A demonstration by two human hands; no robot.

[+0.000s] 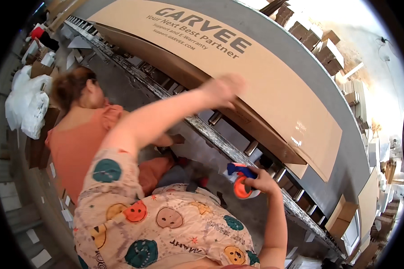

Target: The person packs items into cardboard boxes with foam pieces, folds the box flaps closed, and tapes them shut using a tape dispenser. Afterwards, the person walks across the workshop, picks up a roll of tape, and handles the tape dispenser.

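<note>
A long brown cardboard carton (274, 89) with dark printing on top lies across the rollers in front of me. My left hand (224, 89) is at its near edge, over the top panel; motion smears the fingers, so their grip and any contact cannot be made out. Lower down, near the conveyor's side rail, my right hand (264, 182) is closed around a tape dispenser (243, 187) with a blue top and an orange-red part. A shiny strip of clear tape (297, 131) lies on the carton's right end.
The roller conveyor's worn side rail (206, 132) runs diagonally between me and the carton. At my left a co-worker in an orange top (78, 143) is low beside the rail. White plastic wrapping (27, 103) is piled behind them. An open carton (343, 213) stands at the right.
</note>
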